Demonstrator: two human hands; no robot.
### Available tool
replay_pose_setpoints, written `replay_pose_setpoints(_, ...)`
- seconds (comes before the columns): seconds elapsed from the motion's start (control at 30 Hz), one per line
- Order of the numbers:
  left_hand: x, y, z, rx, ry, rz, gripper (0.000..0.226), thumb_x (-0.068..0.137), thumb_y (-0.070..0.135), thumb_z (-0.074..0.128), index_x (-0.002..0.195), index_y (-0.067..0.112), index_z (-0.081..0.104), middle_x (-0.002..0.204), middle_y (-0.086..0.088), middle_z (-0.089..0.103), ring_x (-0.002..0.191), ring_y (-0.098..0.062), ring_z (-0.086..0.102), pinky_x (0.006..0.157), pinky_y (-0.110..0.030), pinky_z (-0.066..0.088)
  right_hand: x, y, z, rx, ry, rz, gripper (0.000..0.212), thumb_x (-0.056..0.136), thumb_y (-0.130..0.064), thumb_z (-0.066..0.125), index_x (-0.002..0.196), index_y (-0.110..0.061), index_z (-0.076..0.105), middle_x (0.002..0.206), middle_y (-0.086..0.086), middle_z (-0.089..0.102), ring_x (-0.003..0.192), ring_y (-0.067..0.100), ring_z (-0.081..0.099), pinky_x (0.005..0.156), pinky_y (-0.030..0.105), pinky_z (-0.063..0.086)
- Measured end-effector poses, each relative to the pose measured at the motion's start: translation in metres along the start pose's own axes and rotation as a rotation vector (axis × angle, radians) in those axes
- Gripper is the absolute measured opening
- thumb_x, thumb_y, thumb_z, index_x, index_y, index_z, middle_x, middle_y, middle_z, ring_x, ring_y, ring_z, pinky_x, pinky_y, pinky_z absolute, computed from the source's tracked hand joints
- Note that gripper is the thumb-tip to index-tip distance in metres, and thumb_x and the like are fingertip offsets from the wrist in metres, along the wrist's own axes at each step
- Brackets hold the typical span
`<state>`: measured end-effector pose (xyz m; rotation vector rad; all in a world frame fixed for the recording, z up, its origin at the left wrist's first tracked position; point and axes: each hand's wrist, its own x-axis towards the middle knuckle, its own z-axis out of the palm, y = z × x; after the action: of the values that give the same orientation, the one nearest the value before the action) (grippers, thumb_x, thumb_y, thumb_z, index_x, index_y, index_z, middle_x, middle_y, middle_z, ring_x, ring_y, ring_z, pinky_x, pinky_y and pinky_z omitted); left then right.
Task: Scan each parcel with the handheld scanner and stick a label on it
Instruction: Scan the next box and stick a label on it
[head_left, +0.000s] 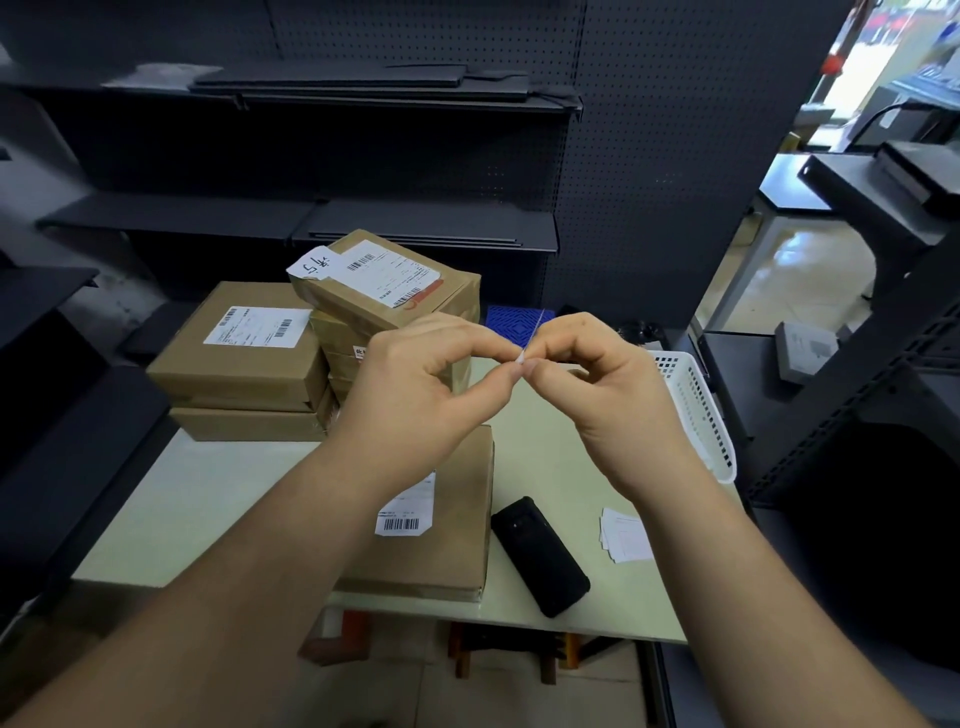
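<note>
A: Where are the parcel (457, 551) and the handheld scanner (540, 556) lying?
B: On the tabletop (182, 509). The parcel is lying under the left grip (431, 384). The handheld scanner is lying just beside it, under the right grip (613, 395).
A: Grip state?
B: Both grips are pinching one small label (530, 338), held edge-on between the fingertips.
A: Beyond the grips?
B: The stacked parcels (244, 353) are sitting behind the left grip.

The pale table (208, 509) bears parcels (457, 540), a black scanner (540, 556), labels (626, 535) and a basket (696, 410).

Pale table (182, 499), white perforated basket (698, 408) at its right edge, blue grid panel (511, 325) behind, dark pegboard shelving (623, 156)
</note>
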<state>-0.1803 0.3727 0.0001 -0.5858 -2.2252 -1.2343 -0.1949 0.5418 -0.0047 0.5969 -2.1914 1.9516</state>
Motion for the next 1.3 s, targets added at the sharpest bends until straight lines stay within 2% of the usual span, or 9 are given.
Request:
replay_pose_setpoints(0.17, 0.002, -0.003, 0.002, 0.038, 0.039, 0.001, 0.008, 0.083, 0.013, 0.071, 0.086, 0.016, 0.078, 0.082, 0.007, 0.072, 0.084, -0.012, 0.067, 0.076, -0.035, 0.054, 0.005, 0.003, 0.004, -0.073, -0.001, -0.049, 0.015, 0.080, -0.011, 0.065, 0.073, -0.024, 0.068, 0.083, -0.016, 0.062, 0.080, 0.009, 0.057, 0.061, 0.027, 0.042)
replay_pose_setpoints(0.3, 0.014, -0.009, 0.004, -0.156, 0.014, -0.273, 0.015, 0.085, 0.013, 0.069, 0.080, 0.025, 0.075, 0.076, 0.012, 0.071, 0.076, -0.002, 0.064, 0.072, -0.021, 0.052, 0.013, 0.009, 0.008, -0.091, 0.056, -0.010, 0.014, 0.080, -0.015, 0.064, 0.073, -0.027, 0.068, 0.083, -0.014, 0.064, 0.083, 0.009, 0.060, 0.068, 0.028, 0.046)
replay_pose_setpoints(0.43, 0.032, -0.024, 0.004, -0.318, -0.107, -0.404, 0.016, 0.087, 0.010, 0.068, 0.080, 0.022, 0.077, 0.078, 0.005, 0.072, 0.075, -0.007, 0.063, 0.076, -0.030, 0.053, 0.027, 0.016, 0.012, -0.015, 0.107, 0.072, 0.012, 0.081, -0.013, 0.063, 0.074, -0.022, 0.067, 0.083, -0.010, 0.067, 0.083, 0.009, 0.061, 0.073, 0.027, 0.047)
replay_pose_setpoints(0.63, 0.056, -0.053, 0.001, -0.386, -0.168, -0.264, 0.011, 0.080, 0.021, 0.072, 0.088, 0.026, 0.077, 0.095, 0.005, 0.073, 0.094, -0.012, 0.066, 0.084, -0.026, 0.052, 0.044, 0.015, 0.021, 0.235, 0.206, 0.138, 0.020, 0.089, 0.006, 0.061, 0.080, -0.009, 0.069, 0.091, -0.002, 0.072, 0.086, 0.014, 0.067, 0.073, 0.025, 0.054)
replay_pose_setpoints(0.77, 0.067, -0.066, -0.004, -0.392, -0.164, -0.158, 0.013, 0.080, 0.026, 0.076, 0.093, 0.030, 0.076, 0.099, 0.006, 0.072, 0.102, -0.021, 0.066, 0.090, -0.041, 0.054, 0.055, 0.011, 0.028, 0.350, 0.259, 0.166, 0.007, 0.081, -0.006, 0.064, 0.083, -0.010, 0.070, 0.099, 0.011, 0.074, 0.090, 0.026, 0.069, 0.082, 0.035, 0.057)
replay_pose_setpoints(0.87, 0.073, -0.067, -0.008, -0.369, -0.141, -0.078, 0.014, 0.082, 0.020, 0.077, 0.092, 0.030, 0.075, 0.096, 0.008, 0.071, 0.099, -0.025, 0.065, 0.087, -0.046, 0.054, 0.060, 0.008, 0.036, 0.353, 0.273, 0.163, 0.010, 0.080, -0.007, 0.064, 0.082, -0.012, 0.073, 0.099, 0.012, 0.073, 0.092, 0.026, 0.070, 0.082, 0.036, 0.056)
replay_pose_setpoints(0.97, 0.078, -0.068, -0.013, -0.355, -0.135, -0.025, 0.013, 0.082, 0.016, 0.075, 0.092, 0.024, 0.074, 0.094, 0.008, 0.068, 0.094, -0.024, 0.065, 0.083, -0.042, 0.054, 0.063, 0.004, 0.042, 0.361, 0.281, 0.157, 0.018, 0.081, -0.007, 0.063, 0.075, -0.019, 0.076, 0.097, 0.010, 0.073, 0.092, 0.025, 0.070, 0.081, 0.035, 0.056)
replay_pose_setpoints(1.17, 0.083, -0.075, -0.025, -0.326, -0.163, -0.007, 0.013, 0.082, 0.017, 0.073, 0.094, 0.014, 0.077, 0.095, 0.003, 0.068, 0.093, -0.018, 0.065, 0.081, -0.028, 0.053, 0.068, 0.000, 0.051, 0.335, 0.300, 0.180, 0.009, 0.082, -0.006, 0.062, 0.080, -0.007, 0.072, 0.108, 0.027, 0.067, 0.092, 0.028, 0.069, 0.078, 0.034, 0.057)
replay_pose_setpoints(1.3, 0.084, -0.079, -0.034, -0.279, -0.162, -0.007, 0.012, 0.082, 0.017, 0.073, 0.093, 0.015, 0.078, 0.094, 0.005, 0.068, 0.095, -0.015, 0.064, 0.080, -0.017, 0.048, 0.074, -0.001, 0.057, 0.322, 0.291, 0.196, 0.009, 0.081, -0.005, 0.062, 0.078, -0.006, 0.071, 0.107, 0.028, 0.066, 0.093, 0.030, 0.069, 0.077, 0.034, 0.058)
